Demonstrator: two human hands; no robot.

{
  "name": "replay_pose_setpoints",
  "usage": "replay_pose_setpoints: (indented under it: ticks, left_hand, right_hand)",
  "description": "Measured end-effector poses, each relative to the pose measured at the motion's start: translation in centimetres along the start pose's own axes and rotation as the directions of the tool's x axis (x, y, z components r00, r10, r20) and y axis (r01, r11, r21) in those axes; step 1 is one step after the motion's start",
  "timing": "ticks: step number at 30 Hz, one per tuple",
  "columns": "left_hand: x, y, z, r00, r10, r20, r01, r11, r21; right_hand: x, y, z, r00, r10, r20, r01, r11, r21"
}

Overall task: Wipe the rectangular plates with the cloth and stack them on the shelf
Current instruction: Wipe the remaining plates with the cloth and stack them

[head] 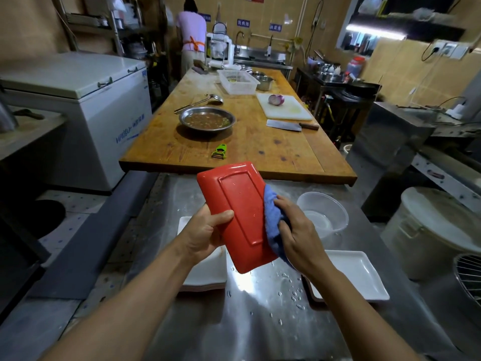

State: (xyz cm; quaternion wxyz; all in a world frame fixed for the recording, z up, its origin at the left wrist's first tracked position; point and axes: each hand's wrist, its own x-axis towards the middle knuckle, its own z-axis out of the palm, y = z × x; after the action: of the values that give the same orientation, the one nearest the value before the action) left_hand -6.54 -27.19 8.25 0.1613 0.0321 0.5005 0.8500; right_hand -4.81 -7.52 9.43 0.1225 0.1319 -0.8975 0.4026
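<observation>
Hiding its face, red plate (239, 204) in left grip (205, 234); right grip (294, 230) clutches cloth (272, 212).

Your left hand (205, 230) and right hand (295, 230) are bare: no gloves, rings or watch show. Both forearms are uncovered to the lower edge of the view, with no sleeve visible. Nails are short.

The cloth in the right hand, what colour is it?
Blue; the cloth shows best in the head view.
</observation>
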Motion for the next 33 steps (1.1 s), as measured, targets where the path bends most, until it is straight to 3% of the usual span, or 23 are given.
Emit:
replay_pose_setpoints:
  ticks: [8,14,19,23,29,33]
  left_hand:
    - [-1.2,0.0,0.5,0.991,-0.033,0.129,0.021,0.995,0.094]
    - [-1.5,0.4,0.6,0.989,-0.055,0.139,0.033,0.988,0.150]
    - [-1.5,0.7,0.5,0.984,-0.082,0.155,0.045,0.973,0.228]
    - [-1.3,0.8,0.4,0.984,-0.095,0.148,0.057,0.969,0.240]
    - [-1.0,1.0,-0.1,0.985,-0.063,0.161,0.038,0.988,0.148]
    - [-0.8,1.1,-0.5,0.990,-0.109,0.091,0.109,0.994,0.006]
  right_hand:
    - [4.7,-1.5,0.3,0.998,-0.055,0.014,0.056,0.997,-0.061]
    - [6.0,-3.0,0.2,0.986,-0.123,0.110,0.140,0.977,-0.162]
    - [5.1,-4.7,1.2,0.956,-0.214,0.198,0.242,0.962,-0.125]
    - [4.9,-4.7,1.7,0.951,-0.219,0.217,0.242,0.967,-0.085]
    - [2.7,-3.6,2.4,0.945,-0.227,0.235,0.244,0.969,-0.044]
    - [1.1,-4.0,2.5,0.948,-0.208,0.239,0.218,0.976,-0.014]
